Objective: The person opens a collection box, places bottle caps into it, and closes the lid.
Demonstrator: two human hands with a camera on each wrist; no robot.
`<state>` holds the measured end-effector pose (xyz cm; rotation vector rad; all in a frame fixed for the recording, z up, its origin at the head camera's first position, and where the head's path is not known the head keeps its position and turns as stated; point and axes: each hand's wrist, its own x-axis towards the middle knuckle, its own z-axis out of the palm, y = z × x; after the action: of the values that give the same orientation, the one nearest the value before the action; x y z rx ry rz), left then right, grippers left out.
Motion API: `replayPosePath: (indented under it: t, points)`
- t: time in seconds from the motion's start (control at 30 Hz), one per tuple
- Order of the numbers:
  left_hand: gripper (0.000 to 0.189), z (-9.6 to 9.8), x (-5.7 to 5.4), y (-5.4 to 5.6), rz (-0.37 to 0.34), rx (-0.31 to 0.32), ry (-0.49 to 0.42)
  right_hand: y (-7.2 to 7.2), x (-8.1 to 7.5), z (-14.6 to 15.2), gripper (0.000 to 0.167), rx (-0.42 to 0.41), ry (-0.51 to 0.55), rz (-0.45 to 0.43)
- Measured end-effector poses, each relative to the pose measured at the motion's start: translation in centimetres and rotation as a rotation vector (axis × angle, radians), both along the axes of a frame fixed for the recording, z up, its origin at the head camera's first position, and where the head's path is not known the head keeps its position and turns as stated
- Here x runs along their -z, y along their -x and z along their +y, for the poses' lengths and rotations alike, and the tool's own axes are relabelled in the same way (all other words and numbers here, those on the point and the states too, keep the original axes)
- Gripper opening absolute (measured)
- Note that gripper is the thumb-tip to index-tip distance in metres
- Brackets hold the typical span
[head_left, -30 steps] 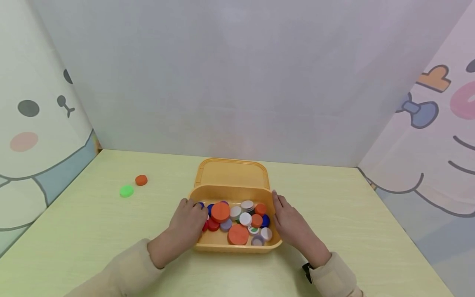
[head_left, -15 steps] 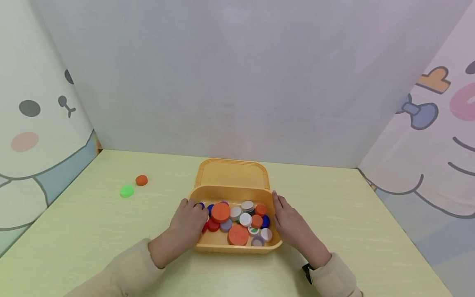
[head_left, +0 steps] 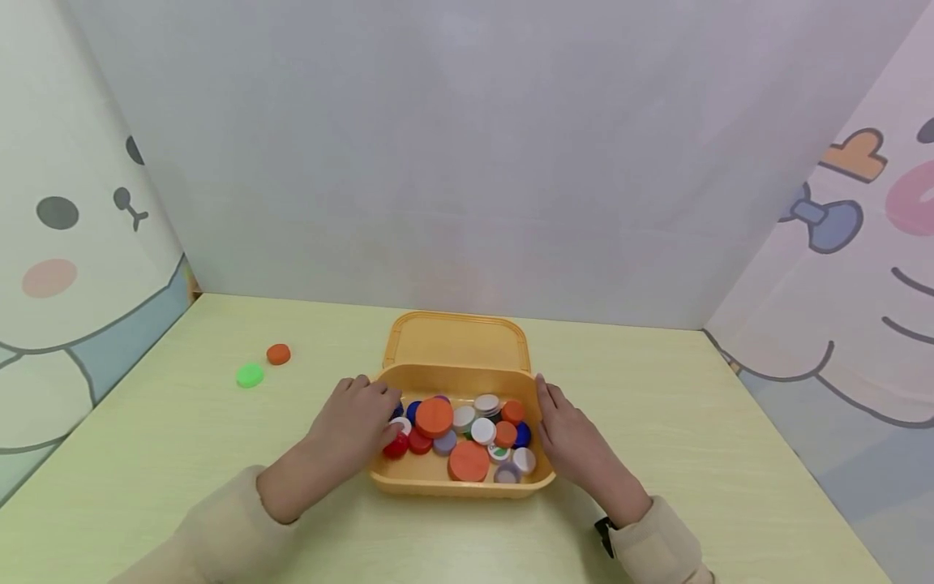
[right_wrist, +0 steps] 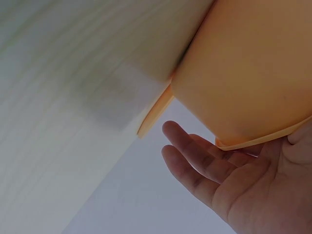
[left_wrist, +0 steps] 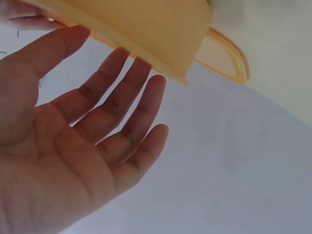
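An orange plastic box (head_left: 467, 488) holds several bottle caps, among them large orange-red caps (head_left: 469, 462), a red cap (head_left: 396, 445) and a white cap (head_left: 483, 431). My left hand (head_left: 353, 422) is over the box's left rim, its fingers loosely bent. In the left wrist view nothing shows in its palm, and the fingertips lie by the rim of the box (left_wrist: 146, 34). My right hand (head_left: 576, 438) rests along the right rim. The right wrist view shows its fingers relaxed and extended past the box wall (right_wrist: 248, 73).
Behind the box lies an orange lid (head_left: 456, 341). A green cap (head_left: 250, 375) and an orange-red cap (head_left: 278, 354) lie on the table (head_left: 715, 454) at the left. A grey-white backdrop (head_left: 467, 162) stands behind, with cartoon-printed panels on both sides.
My left hand has drawn back leftward from inside the box to its left rim, uncovering a red cap and a white cap. The right hand stays in place.
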<state>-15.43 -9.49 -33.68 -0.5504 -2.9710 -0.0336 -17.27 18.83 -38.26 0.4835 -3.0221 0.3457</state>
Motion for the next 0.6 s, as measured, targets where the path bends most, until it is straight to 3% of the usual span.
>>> replayPosePath:
  t: [0.23,0.6]
  points:
    - [0.027,-1.5,-0.5,0.6,0.068,-0.027,-0.004,0.0,0.1,0.0,0.059,-0.005,-0.003,0.005]
    - [0.022,-5.4,0.5,2.9,0.124,-0.12,-0.049,0.0,0.0,0.0,0.059,-0.008,0.003,0.011]
